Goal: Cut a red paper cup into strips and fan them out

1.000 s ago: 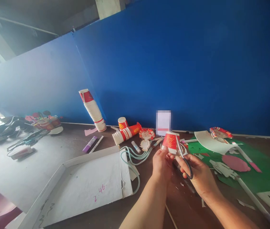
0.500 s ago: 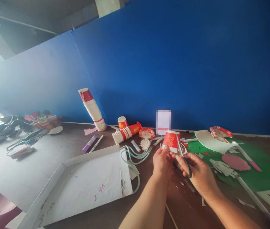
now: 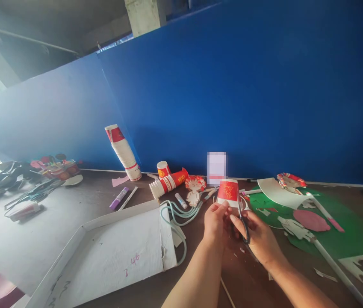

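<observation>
My left hand (image 3: 215, 220) grips the lower edge of a red and white paper cup (image 3: 228, 191) with gold print, held up over the table. Closed round the dark handles of a pair of scissors (image 3: 244, 229) is my right hand (image 3: 260, 239). The scissor blades point up along the cup's right side; whether they touch its paper I cannot tell. Just left of the cup lies a cut-out paper figure (image 3: 194, 194) with a red and white fringed head. Small white paper scraps are scattered below my hands.
A tall leaning stack of paper cups (image 3: 124, 154) stands by the blue partition (image 3: 232, 85). A shallow white box (image 3: 113, 252) lies front left, beside a pale green cable (image 3: 184, 218). Green paper (image 3: 344, 231) with cut-outs is at right. A purple glue stick (image 3: 119, 198) lies behind the box.
The scissors' blades have dropped lower beside the cup, and the cup has turned slightly more upright. The whole view has shifted a little.
</observation>
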Action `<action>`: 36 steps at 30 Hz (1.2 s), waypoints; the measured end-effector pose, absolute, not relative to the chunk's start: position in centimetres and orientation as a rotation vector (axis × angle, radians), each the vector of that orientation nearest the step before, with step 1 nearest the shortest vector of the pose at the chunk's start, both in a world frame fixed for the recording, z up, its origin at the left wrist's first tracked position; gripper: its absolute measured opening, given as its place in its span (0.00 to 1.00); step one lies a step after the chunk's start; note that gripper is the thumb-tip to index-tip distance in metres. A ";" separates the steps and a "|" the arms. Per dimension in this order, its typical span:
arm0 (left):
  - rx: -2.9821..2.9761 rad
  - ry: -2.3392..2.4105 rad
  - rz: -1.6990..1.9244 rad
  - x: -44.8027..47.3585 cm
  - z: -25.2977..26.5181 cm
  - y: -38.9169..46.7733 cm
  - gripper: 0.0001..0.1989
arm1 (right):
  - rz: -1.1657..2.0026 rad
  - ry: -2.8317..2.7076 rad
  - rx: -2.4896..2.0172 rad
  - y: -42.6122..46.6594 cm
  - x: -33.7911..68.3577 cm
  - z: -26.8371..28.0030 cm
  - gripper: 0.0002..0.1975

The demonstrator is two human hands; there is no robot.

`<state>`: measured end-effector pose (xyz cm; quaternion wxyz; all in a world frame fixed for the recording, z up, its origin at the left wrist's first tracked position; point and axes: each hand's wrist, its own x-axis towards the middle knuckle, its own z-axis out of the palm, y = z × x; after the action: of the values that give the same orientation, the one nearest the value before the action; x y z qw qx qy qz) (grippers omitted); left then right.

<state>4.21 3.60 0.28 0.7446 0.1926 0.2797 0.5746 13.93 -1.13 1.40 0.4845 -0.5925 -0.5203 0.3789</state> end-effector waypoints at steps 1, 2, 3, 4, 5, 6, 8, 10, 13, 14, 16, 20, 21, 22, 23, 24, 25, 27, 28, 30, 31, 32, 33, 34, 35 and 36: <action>0.414 0.620 1.266 4.1 0.2 3.7 0.19 | 0.910 -1.308 -1.440 -1.2 13.8 1.2 0.16; 0.401 0.621 1.276 4.1 0.2 3.8 0.20 | 0.879 -1.351 -1.439 -1.3 13.7 1.0 0.16; 0.384 0.621 1.287 4.0 0.1 3.9 0.20 | 0.834 -1.394 -1.442 -1.4 13.6 0.8 0.15; 0.366 0.621 1.294 3.9 0.1 4.0 0.20 | 0.783 -1.433 -1.449 -1.5 13.6 0.5 0.14; 0.346 0.630 1.297 3.9 0.1 4.1 0.20 | 0.734 -1.466 -1.458 -1.6 13.5 0.3 0.14; 0.326 0.642 1.300 3.9 0.1 4.1 0.21 | 0.694 -1.492 -1.470 -1.7 13.4 0.1 0.13; 0.299 0.657 1.307 3.9 0.1 4.1 0.21 | 0.641 -1.534 -1.500 -1.9 13.3 -0.3 0.13; 0.290 0.649 1.317 4.0 0.0 4.1 0.20 | 0.615 -1.565 -1.523 -1.9 13.2 -0.5 0.13; 0.290 0.627 1.326 4.1 -0.1 4.0 0.20 | 0.600 -1.591 -1.560 -1.8 13.2 -0.7 0.12; 0.292 0.622 1.327 4.2 -0.1 4.0 0.20 | 0.597 -1.596 -1.574 -1.7 13.3 -0.7 0.12; 0.304 0.614 1.325 4.2 -0.1 3.9 0.19 | 0.587 -1.601 -1.599 -1.6 13.4 -0.9 0.11; 0.320 0.615 1.326 4.2 0.1 3.8 0.20 | 0.575 -1.613 -1.604 -1.4 13.6 -1.0 0.10; 0.319 0.616 1.329 4.2 0.2 3.8 0.20 | 0.579 -1.615 -1.604 -1.4 13.6 -1.0 0.10; 0.317 0.617 1.334 4.2 0.2 3.8 0.19 | 0.587 -1.615 -1.604 -1.4 13.6 -1.0 0.09; 0.318 0.620 1.337 4.2 0.2 3.8 0.19 | 0.598 -1.612 -1.606 -1.5 13.6 -1.0 0.09; 0.320 0.625 1.341 4.2 0.3 3.8 0.19 | 0.608 -1.607 -1.607 -1.5 13.7 -1.1 0.09; 0.322 0.629 1.343 4.2 0.3 3.8 0.19 | 0.617 -1.601 -1.605 -1.5 13.7 -1.1 0.08; 0.320 0.631 1.344 4.2 0.3 3.8 0.20 | 0.627 -1.594 -1.590 -1.5 13.7 -1.3 0.09; 0.320 0.631 1.345 4.2 0.4 3.7 0.19 | 0.632 -1.590 -1.576 -1.4 13.7 -1.3 0.09; 0.331 0.629 1.354 4.2 0.6 3.7 0.19 | 0.649 -1.578 -1.544 -1.4 13.8 -1.4 0.12; 0.346 0.630 1.362 4.2 0.6 3.7 0.19 | 0.660 -1.571 -1.527 -1.3 13.8 -1.4 0.13; 0.365 0.633 1.374 4.2 0.7 3.7 0.19 | 0.669 -1.561 -1.511 -1.3 13.8 -1.5 0.14; 0.380 0.638 1.391 4.2 0.8 3.7 0.18 | 0.675 -1.551 -1.500 -1.2 13.8 -1.5 0.16; 0.392 0.642 1.411 4.2 0.8 3.7 0.18 | 0.680 -1.541 -1.494 -1.2 13.8 -1.5 0.17; 0.402 0.644 1.434 4.2 0.7 3.8 0.17 | 0.686 -1.534 -1.489 -1.2 13.9 -1.5 0.17; 0.410 0.644 1.462 4.1 0.7 3.9 0.16 | 0.696 -1.529 -1.483 -1.2 13.9 -1.6 0.17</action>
<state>4.11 3.94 0.68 0.6788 0.1823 0.2867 0.6510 13.88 -1.16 -1.59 0.4350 -0.5959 -0.6144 0.2796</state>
